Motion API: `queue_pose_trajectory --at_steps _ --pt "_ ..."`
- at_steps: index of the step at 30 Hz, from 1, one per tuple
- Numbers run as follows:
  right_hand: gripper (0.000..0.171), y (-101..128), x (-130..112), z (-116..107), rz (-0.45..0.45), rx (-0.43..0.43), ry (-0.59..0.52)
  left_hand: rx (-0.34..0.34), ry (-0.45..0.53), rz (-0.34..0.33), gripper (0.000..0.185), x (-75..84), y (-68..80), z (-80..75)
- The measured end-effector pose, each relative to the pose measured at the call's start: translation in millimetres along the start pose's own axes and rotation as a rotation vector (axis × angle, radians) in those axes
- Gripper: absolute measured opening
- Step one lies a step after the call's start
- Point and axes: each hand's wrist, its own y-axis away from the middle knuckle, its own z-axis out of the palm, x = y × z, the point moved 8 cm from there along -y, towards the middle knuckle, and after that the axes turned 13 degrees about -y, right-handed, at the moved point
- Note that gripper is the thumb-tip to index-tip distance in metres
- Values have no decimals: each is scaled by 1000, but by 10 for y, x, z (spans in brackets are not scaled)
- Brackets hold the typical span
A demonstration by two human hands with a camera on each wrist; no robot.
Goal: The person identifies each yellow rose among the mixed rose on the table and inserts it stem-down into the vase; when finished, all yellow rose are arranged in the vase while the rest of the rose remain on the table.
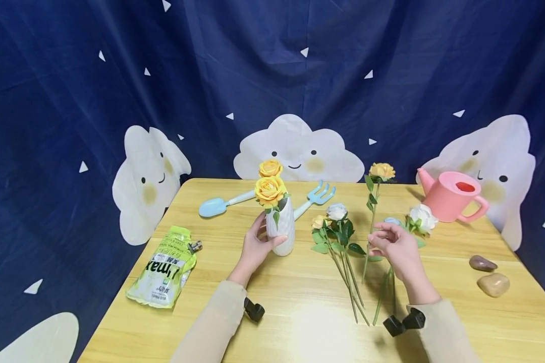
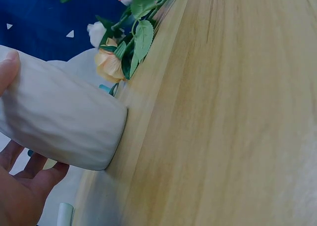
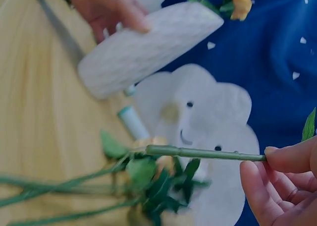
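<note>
My left hand (image 1: 258, 245) grips a white textured vase (image 1: 285, 228), thumb across its front. Two yellow roses (image 1: 271, 192) stand in the vase, their stems hidden inside. In the left wrist view the vase's base (image 2: 111, 137) is close over the tabletop. My right hand (image 1: 398, 248) pinches the green stem (image 3: 208, 153) of a yellow-orange rose (image 1: 382, 171) between thumb and fingers, bloom up, the lower stem end free. Between the hands lie a pale white rose (image 1: 337, 210) and a small peach rose (image 1: 320, 222) with their stems toward me.
A white rose (image 1: 422, 219) and a partly hidden bluish flower (image 1: 392, 221) lie by my right hand. A pink watering can (image 1: 451, 196) and two stones (image 1: 493, 284) are at right. Behind the vase lie a blue shovel (image 1: 213, 207) and fork (image 1: 320, 193). A clipped green bag (image 1: 163, 269) lies left.
</note>
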Motion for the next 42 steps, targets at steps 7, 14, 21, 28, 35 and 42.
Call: queue_pose_trajectory --at_steps 7,14,21,28,35,42 --pt "31 -106 -395 339 -108 -48 -127 1 -5 -6 78 2 -1 -4" --pt "24 -233 -792 766 -250 -85 -258 -1 7 0 78 12 3 -1" --pt "23 -359 -1119 1182 -374 -108 -278 -2 -2 3 79 15 0 6" --pt "23 -445 -1269 1521 -438 -127 -258 4 0 2 78 1 4 8" --pt "24 -509 -1261 1705 -509 -93 -235 -10 10 -5 79 1 -2 15" --pt "22 -367 -1274 1875 -531 -107 -84 -32 6 8 77 252 62 -23"
